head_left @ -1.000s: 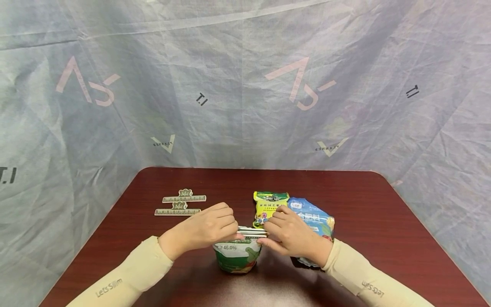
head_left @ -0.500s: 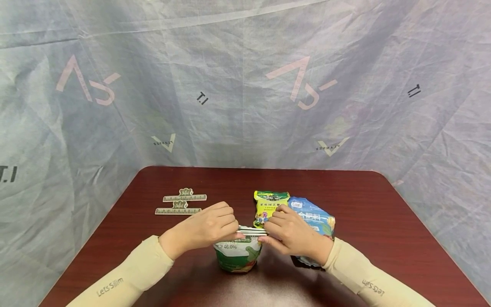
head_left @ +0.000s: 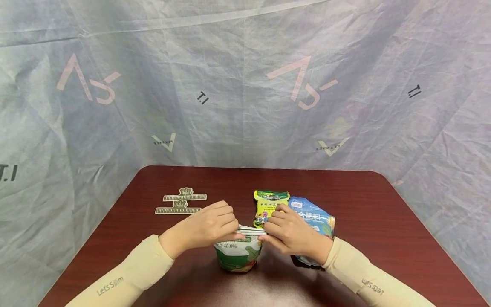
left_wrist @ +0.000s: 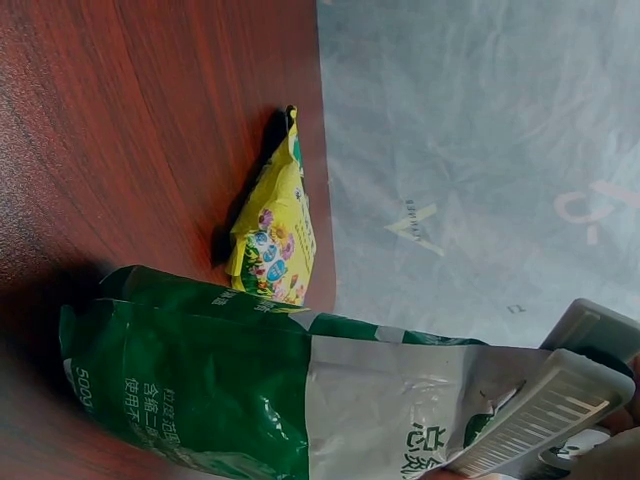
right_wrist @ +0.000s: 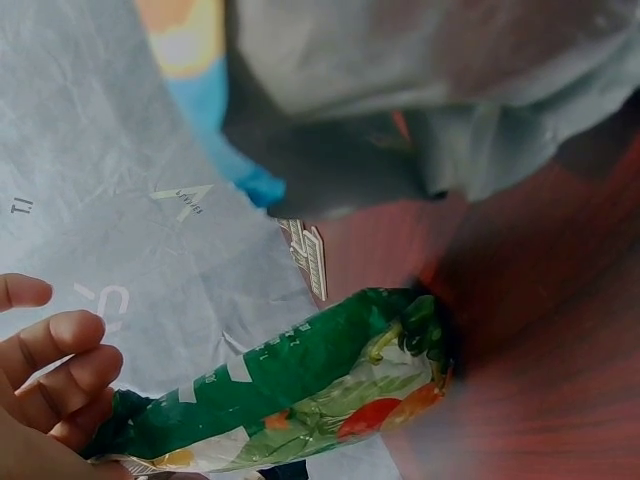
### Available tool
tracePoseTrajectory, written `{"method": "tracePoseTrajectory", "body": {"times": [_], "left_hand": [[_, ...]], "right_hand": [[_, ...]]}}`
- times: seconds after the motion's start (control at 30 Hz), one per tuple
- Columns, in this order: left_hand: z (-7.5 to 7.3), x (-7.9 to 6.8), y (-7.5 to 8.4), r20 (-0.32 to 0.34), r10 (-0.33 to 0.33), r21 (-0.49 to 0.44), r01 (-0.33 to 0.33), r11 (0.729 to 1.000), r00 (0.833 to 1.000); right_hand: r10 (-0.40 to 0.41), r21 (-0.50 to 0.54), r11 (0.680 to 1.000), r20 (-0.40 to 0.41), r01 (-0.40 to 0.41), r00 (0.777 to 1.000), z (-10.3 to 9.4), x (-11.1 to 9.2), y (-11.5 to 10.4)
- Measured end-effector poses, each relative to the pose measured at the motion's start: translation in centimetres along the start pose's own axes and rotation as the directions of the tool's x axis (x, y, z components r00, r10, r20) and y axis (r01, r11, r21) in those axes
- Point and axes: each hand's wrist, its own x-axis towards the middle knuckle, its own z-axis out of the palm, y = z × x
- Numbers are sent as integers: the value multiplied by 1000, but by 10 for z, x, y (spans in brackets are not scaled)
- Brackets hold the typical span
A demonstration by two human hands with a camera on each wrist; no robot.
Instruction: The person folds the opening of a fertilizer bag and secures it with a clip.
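A green and white fertilizer bag (head_left: pixel 235 258) stands upright on the table in front of me, with vegetables printed on its side (right_wrist: pixel 350 400). Across its top edge lies a pale bag clip (head_left: pixel 253 231) with piano-key markings; the left wrist view shows this clip (left_wrist: pixel 545 415) astride the bag's upper end. My left hand (head_left: pixel 207 225) grips the clip from the left, its thumb along the front and its fingertips mostly hidden. From the other side my right hand (head_left: pixel 291 232) pinches the bag's top right corner, its fingers curled.
Two more piano-key clips, a farther one (head_left: pixel 185 196) and a nearer one (head_left: pixel 178 208), lie at the back left. Behind the green bag is a yellow packet (head_left: pixel 264 211). A blue bag (head_left: pixel 310 213) sits right beside it, partly behind my right hand.
The clip's pale strips at the bag's top look slightly closer together than a second ago. Both hands and the bag stay almost in place.
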Motion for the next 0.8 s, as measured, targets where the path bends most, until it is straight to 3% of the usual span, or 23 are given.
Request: {"method": "tracePoseTrajectory", "body": {"times": [0.4,0.8], "left_hand": [[-1,1,-1,35,-8,31,7,999,999],[0,1,-3,3,5,24,-5,1000,1000]], "right_hand": [[8,-8,1000,50,-8,999,-2,-1,-1],[19,0,1000,65,-20,998,-3,-2,-1]]}}
